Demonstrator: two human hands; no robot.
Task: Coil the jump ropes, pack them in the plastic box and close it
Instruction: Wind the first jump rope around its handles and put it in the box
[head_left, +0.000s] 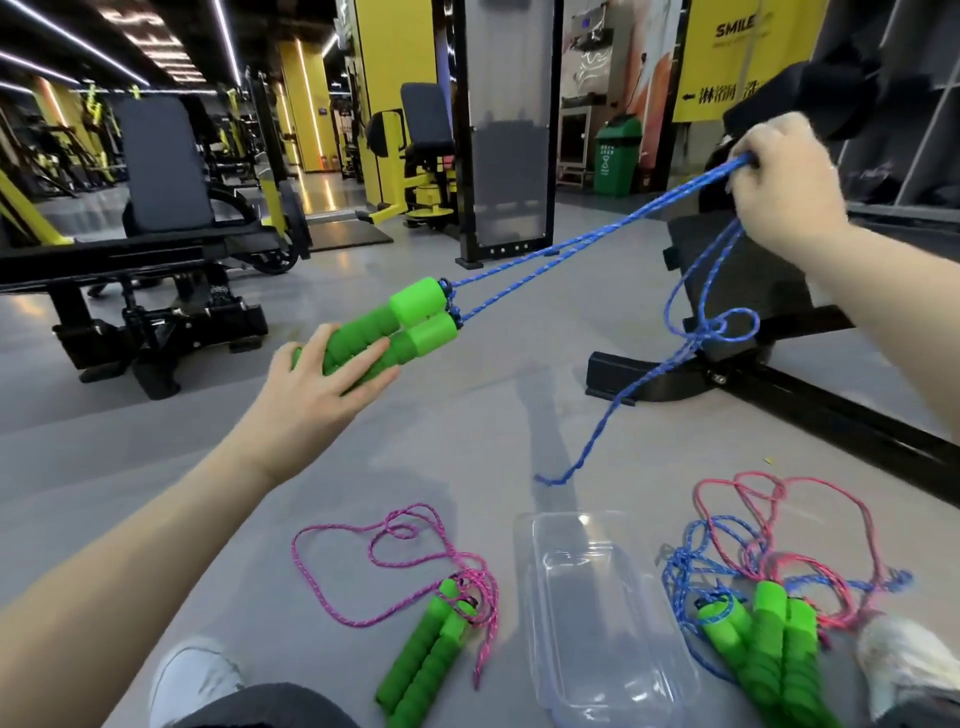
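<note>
While left hand (322, 384) grips green handles (415, 322), right hand (784, 182) clutches blue rope (571, 249), clear box (602, 639) below, maybe bench (753, 291) behind.

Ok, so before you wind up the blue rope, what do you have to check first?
1. Both green handles together in the left hand: ok.
2. Blue rope pulled straight up to the right hand: ok.
3. Hanging rope free of tangles: not ok, a tangled loop sits below the right hand.
4. Plastic box open and empty: ok.
5. Lid within reach: cannot tell, none shows.
</note>
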